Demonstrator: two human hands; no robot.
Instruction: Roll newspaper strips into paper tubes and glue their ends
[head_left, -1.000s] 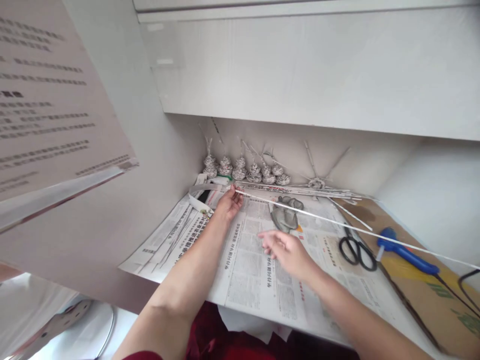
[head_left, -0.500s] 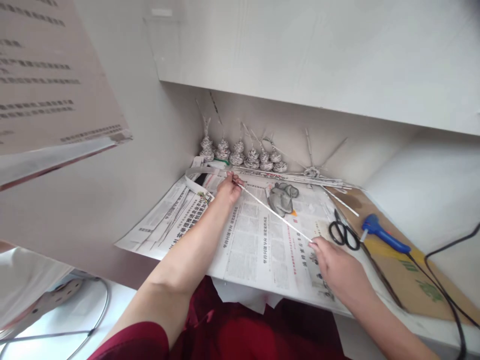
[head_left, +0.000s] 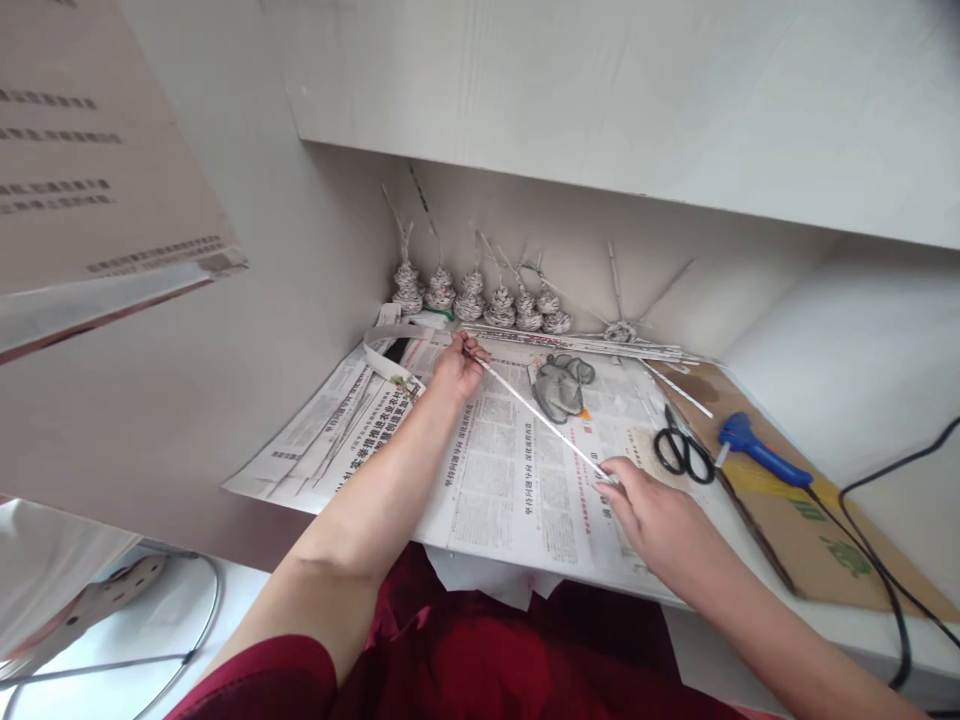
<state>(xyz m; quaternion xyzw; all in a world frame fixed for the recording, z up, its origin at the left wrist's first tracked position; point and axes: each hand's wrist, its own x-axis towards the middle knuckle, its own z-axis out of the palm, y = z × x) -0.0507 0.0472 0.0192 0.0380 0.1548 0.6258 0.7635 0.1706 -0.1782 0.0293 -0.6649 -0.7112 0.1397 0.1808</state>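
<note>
A thin white rolled paper stick (head_left: 541, 418) runs slantwise between my two hands above the newspaper sheets. My left hand (head_left: 459, 370) pinches its far upper end, fingers closed. From beside that hand a flat paper strip (head_left: 380, 362) loops out to the left and curls back down near my forearm. Lower right, my right hand (head_left: 646, 510) grips the near end of the stick between thumb and fingers. Between and beyond the hands lies a grey cloth-like piece (head_left: 561, 388) with a small orange tip. Black-handled scissors (head_left: 682, 455) rest to the right of it.
Several coiled paper gourd shapes (head_left: 470, 298) stand along the back wall, behind a bundle of paper sticks (head_left: 574, 343). A blue glue gun (head_left: 763, 450) with a black cord lies on cardboard (head_left: 840, 560) at right. Newspaper (head_left: 484, 490) covers the table; an overhead panel (head_left: 600, 100) hangs low.
My right hand has moved slightly left and has shifted its grip, with the fingers now more closed round the stick. My left hand stays at about the same place. The view has tilted slightly.
</note>
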